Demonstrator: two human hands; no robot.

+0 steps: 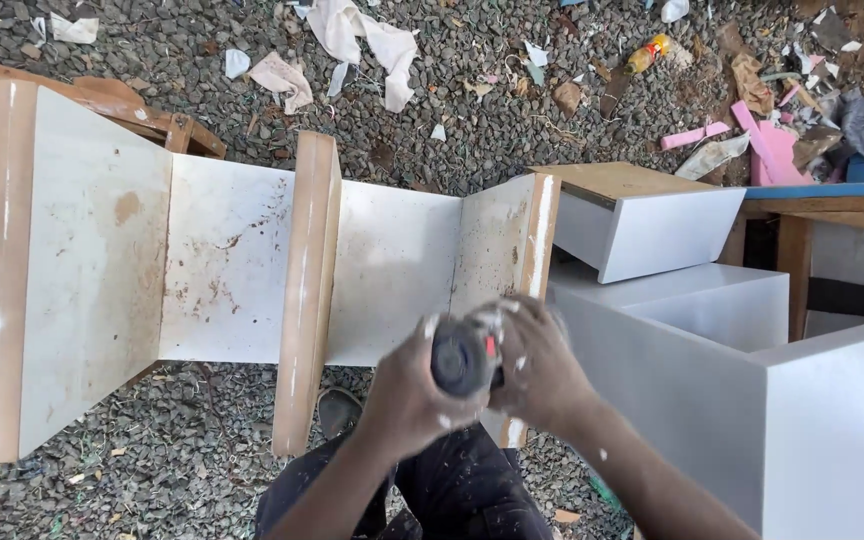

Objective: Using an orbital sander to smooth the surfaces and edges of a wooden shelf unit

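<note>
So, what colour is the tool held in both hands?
Dark grey tool with a small red mark, seen from the head view.

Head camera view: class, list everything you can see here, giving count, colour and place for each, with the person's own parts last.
Shelf unit: one, white panels with tan edges, lying on its side at left and centre.
Cabinet boxes: at least two, pale grey-white, right.
Gravel ground: grey, littered.
Cloth rags: several, white, top centre.
Bottle: one, yellow, top right.
Pink scraps: several, top right.
Power tool: one, dark grey, held in both hands.
Shoe: one, dark, below the shelf.
Left hand: dusty, gripping tool.
Right hand: dusty, gripping tool.
</note>
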